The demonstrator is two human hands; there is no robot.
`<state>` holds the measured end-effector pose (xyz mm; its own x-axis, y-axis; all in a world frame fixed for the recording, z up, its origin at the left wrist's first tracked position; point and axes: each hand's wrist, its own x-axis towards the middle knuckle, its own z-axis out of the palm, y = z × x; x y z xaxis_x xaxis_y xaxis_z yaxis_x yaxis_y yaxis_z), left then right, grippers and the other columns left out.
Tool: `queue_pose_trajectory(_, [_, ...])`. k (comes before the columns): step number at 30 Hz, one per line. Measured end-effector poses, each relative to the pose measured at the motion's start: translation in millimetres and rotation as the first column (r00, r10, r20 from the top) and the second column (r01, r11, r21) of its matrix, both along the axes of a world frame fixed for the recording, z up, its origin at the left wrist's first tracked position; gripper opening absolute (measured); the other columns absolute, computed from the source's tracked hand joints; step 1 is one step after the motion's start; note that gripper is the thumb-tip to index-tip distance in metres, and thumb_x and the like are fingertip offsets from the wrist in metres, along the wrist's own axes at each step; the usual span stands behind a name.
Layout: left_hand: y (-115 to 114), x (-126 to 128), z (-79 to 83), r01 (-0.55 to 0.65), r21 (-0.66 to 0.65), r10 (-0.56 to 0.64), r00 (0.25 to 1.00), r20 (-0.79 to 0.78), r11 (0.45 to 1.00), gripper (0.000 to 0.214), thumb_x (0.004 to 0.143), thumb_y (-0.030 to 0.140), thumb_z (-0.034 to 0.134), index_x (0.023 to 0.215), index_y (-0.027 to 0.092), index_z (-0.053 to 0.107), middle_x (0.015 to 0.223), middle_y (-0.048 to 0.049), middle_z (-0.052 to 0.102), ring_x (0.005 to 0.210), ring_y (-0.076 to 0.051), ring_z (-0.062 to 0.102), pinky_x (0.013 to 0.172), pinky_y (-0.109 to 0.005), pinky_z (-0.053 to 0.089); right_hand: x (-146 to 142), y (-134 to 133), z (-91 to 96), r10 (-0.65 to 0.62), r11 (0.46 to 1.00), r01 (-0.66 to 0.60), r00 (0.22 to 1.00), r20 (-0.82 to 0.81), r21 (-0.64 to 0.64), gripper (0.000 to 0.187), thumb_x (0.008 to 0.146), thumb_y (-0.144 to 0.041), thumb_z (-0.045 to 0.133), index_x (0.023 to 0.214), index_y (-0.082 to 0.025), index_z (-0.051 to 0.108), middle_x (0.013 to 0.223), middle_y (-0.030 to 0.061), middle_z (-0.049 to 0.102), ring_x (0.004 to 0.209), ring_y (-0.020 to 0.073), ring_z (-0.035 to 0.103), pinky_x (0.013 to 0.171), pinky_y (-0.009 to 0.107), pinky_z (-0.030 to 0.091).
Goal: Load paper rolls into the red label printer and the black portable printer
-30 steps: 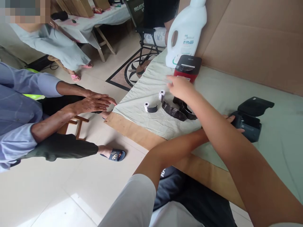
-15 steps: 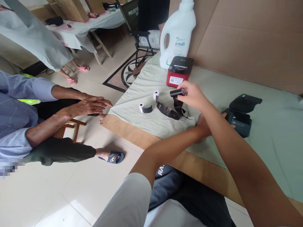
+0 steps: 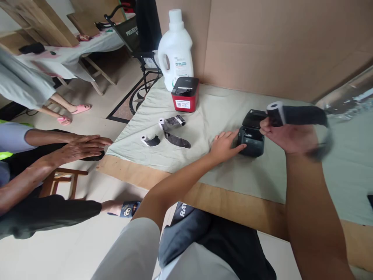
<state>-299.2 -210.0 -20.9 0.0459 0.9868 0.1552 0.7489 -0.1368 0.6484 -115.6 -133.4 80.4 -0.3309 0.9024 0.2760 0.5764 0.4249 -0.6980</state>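
My right hand [image 3: 298, 136] is raised right of the small dark label printer [image 3: 251, 140], fingers closed around a paper roll [image 3: 276, 112] with a white end. From the roll a black strip [image 3: 305, 115] trails rightward and curls down past my wrist, blurred by motion. The printer stands on the cloth with its lid [image 3: 254, 118] up. Against its left side lies my left hand [image 3: 223, 147], fingers stretched out and thumb on the front edge. To the left are a small white-and-black roll [image 3: 150, 140], another white roll [image 3: 163, 123] with dark strips, and a black roll [image 3: 181, 120].
A red and black printer [image 3: 186, 95] stands in front of a white detergent bottle [image 3: 176, 50]. Cardboard [image 3: 262, 42] walls the table's back, and clear plastic [image 3: 349, 97] lies at right. A seated person's hands [image 3: 78, 149] are beside the table's left corner.
My right hand has moved right from near the red printer and now holds a white-ended roll with a trailing strip. The black roll it held lies on the cloth. The view has shifted right.
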Motion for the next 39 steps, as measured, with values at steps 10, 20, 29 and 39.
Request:
queue_pose_trajectory(10, [-1,2,-13.1,0.101,0.262,-0.09,0.994,-0.055,0.96,0.07,0.099,0.053,0.064,0.161,0.025,0.044,0.134,-0.0116,0.066,0.126,-0.029,0.06,0.102,-0.042,0.043,33,43,-34.2,0.184,0.961,-0.16,0.979,0.09,-0.224,0.03,0.081,-0.04,0.074,0.107,-0.026,0.08,0.112,0.0085,0.075,0.095,0.028,0.069,0.094,0.049,0.056])
queue_pose_trajectory(20, [-3,9,-18.5,0.219,0.366,-0.149,0.966,-0.21,0.905,0.033,0.102,0.028,0.06,0.131,0.031,0.074,0.117,-0.0072,0.07,0.104,-0.022,0.061,0.087,-0.038,0.039,18,43,-50.6,0.166,0.986,-0.139,0.888,0.428,-0.094,0.04,0.088,-0.012,0.057,0.124,-0.016,0.077,0.128,0.0166,0.07,0.116,0.0331,0.068,0.105,0.047,0.052])
queue_pose_trajectory(29, [-3,9,-17.3,0.219,0.343,-0.144,0.962,-0.231,0.913,0.03,0.103,0.029,0.06,0.129,0.032,0.076,0.115,-0.0061,0.069,0.102,-0.021,0.061,0.086,-0.038,0.038,7,35,-58.4,0.029,1.0,-0.018,0.87,0.492,-0.026,0.034,0.085,-0.009,0.064,0.116,-0.019,0.075,0.129,0.015,0.064,0.107,0.0314,0.068,0.093,0.044,0.055])
queue_pose_trajectory(39, [-4,10,-18.0,0.215,0.346,-0.141,0.963,-0.228,0.913,0.03,0.103,0.03,0.059,0.129,0.032,0.076,0.114,-0.0067,0.069,0.102,-0.021,0.061,0.086,-0.037,0.039,1,24,-52.1,-0.025,0.996,-0.028,0.838,0.546,0.089,0.031,0.089,-0.014,0.061,0.115,-0.024,0.076,0.13,0.0129,0.056,0.106,0.03,0.064,0.082,0.042,0.054])
